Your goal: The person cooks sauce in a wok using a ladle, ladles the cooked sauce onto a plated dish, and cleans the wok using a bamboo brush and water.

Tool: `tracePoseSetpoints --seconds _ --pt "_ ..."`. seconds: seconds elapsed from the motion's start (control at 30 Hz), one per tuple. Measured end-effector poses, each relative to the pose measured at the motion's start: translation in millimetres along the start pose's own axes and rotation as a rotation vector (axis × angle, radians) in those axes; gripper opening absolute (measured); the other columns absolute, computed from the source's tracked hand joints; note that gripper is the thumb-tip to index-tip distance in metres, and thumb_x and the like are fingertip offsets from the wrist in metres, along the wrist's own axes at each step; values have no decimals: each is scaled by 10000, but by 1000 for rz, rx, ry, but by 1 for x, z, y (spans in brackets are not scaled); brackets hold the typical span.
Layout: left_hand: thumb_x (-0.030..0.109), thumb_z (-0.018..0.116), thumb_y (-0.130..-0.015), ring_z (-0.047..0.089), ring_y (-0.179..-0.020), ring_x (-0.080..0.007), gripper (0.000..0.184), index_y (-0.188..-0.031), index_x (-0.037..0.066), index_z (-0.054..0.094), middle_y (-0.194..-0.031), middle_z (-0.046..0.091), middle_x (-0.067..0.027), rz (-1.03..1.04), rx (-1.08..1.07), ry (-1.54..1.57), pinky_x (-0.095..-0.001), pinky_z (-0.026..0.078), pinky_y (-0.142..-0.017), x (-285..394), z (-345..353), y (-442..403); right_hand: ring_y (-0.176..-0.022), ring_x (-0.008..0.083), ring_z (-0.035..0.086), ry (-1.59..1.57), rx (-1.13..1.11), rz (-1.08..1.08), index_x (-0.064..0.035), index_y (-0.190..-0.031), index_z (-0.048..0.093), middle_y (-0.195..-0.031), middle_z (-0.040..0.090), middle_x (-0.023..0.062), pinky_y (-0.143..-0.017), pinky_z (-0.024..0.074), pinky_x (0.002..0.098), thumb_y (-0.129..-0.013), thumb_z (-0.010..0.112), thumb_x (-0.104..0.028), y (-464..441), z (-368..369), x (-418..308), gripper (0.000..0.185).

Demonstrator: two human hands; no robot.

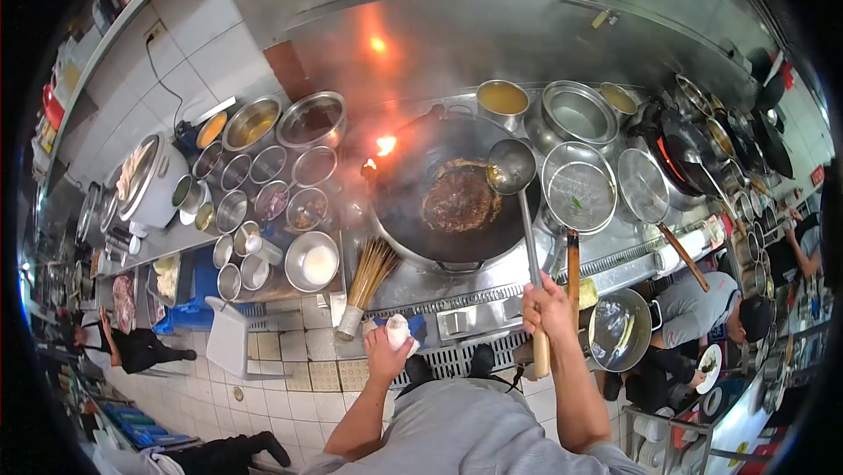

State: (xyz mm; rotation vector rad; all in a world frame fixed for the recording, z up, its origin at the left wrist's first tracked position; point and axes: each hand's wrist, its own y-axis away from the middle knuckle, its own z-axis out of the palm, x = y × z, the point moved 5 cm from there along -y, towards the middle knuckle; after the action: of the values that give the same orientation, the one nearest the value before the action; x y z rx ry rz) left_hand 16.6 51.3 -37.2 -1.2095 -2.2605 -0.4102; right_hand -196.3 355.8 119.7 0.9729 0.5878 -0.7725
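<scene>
My right hand (pixel 549 308) is closed around the wooden-ended handle of a long metal ladle (pixel 532 247). The ladle's bowl hangs over the right side of a large wok (pixel 399 216), at the edge of a dark brown, browned-edged mass of food (pixel 461 197) lying in the bottom. In my left hand (pixel 386 357), near the stove's front edge, is a bunched white cloth (pixel 398 332). A bamboo wok brush (pixel 369 275) leans just beyond that hand. Orange flame (pixel 385 146) flares at the wok's left rim, with smoke around it.
Two strainers (pixel 580 190) (pixel 644 185) lie right of the wok, handles toward me. Left are metal seasoning pots (pixel 267 164) and a bowl of white powder (pixel 318 266). A pot (pixel 620 331) sits at front right. People work nearby, one in a grey shirt (pixel 698 306).
</scene>
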Motion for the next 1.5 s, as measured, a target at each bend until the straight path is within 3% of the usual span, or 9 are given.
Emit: tracePoseSetpoints --seconds 0.1,0.2,0.53,0.67,0.97,1.17,1.3,1.4,1.5 --pt "456 793 -822 462 -1194 -425 723 -1292 -30 537 -1223 546 -226 15 20 4 -511 345 -1073 -1 0 -1 -438 54 405 -261 -51 49 -122 -1134 596 -669 464 -10 -340 355 240 -1011 588 -109 2 -7 -13 125" --pt "460 791 -820 464 -1188 -423 720 -1285 -30 542 -1215 550 -226 29 18 -13 -512 342 -1071 -1 0 -1 -427 41 389 -541 -209 56 -105 -1297 571 -677 439 -36 -338 361 247 -1057 509 -139 20 -25 -22 250" --pt "464 784 -816 481 -1167 -413 688 -1242 -29 563 -1185 567 -218 67 52 -32 -511 345 -1057 -1 1 -1 -425 68 435 636 367 -157 -72 -1500 457 -670 483 -18 -357 389 280 -987 558 -36 108 -59 -24 524" --pt "451 785 -820 493 -1150 -411 677 -1245 -28 565 -1183 569 -217 71 65 -51 -507 371 -1033 1 1 -1 -407 78 441 570 249 -247 -107 -1538 432 -641 487 -26 -354 381 279 -994 576 -42 88 -49 -7 566" --pt "451 787 -822 489 -1158 -409 681 -1247 -32 564 -1189 568 -218 42 70 -54 -505 370 -1040 1 1 0 -428 133 460 595 57 -42 -87 -1586 364 -608 501 9 -395 412 336 -1011 595 -133 -68 28 -1 622" --pt "447 800 -813 475 -1181 -415 684 -1245 -28 563 -1193 564 -221 30 91 -32 -512 366 -1048 3 -1 2 -488 174 509 575 -64 163 -112 -1571 417 -677 568 70 -459 462 385 -1002 601 -157 -23 3 -6 599" --pt "441 802 -810 479 -1173 -419 680 -1243 -24 561 -1192 561 -220 12 85 -29 -517 368 -1043 5 0 0 -602 228 619 1069 136 -201 -70 -1559 408 -770 673 161 -638 532 379 -969 617 -230 -73 13 -13 645" --pt "438 804 -807 484 -1164 -422 686 -1249 -25 558 -1190 560 -222 51 101 -24 -521 371 -1037 -4 8 0 -490 156 522 634 -2 22 -112 -1565 429 -657 579 51 -473 452 360 -1003 608 -200 -61 34 4 597" --pt "436 807 -804 487 -1163 -428 703 -1265 -31 554 -1198 560 -229 65 122 -22 -527 374 -1040 -1 4 3 -462 126 486 649 -67 114 -119 -1566 431 -652 554 19 -432 420 335 -1007 616 -194 -30 7 -19 593"
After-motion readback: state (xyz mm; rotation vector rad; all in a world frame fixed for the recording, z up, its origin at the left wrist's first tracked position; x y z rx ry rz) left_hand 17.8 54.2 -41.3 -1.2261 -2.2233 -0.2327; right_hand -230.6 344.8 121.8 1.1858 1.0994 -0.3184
